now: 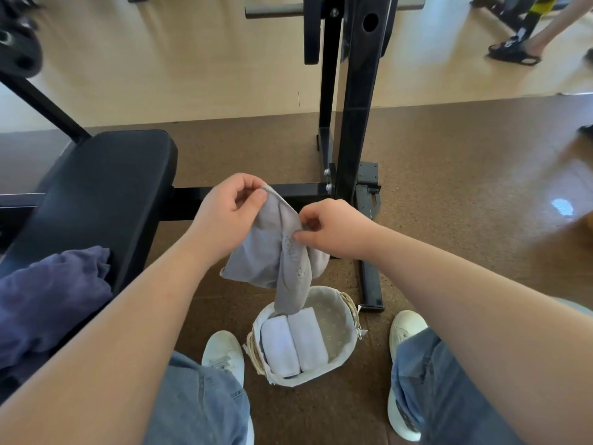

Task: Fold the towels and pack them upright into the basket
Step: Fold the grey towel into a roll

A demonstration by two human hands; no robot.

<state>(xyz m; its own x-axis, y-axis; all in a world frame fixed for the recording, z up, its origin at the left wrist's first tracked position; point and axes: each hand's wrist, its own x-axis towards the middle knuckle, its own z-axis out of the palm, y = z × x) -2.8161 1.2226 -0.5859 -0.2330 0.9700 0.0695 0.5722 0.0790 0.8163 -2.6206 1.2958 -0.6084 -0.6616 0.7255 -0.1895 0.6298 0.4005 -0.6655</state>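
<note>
**A:** Head view, first entry?

**B:** Grey towel (272, 248), unfolded, held above the basket (335, 319). Its top corner is pinched by the left hand (231, 207), and an edge lower down is pinched by the right hand (333, 229). The tail is hung down over the basket's far rim.

**A:** Basket?

**B:** Set on the brown floor (449, 187) between two white shoes (224, 351). Two white folded towels (279, 345) are stood side by side in it, left of centre.

**A:** Remainder?

**B:** Purple towel (48, 300), heaped on the black bench pad (106, 187).
</note>
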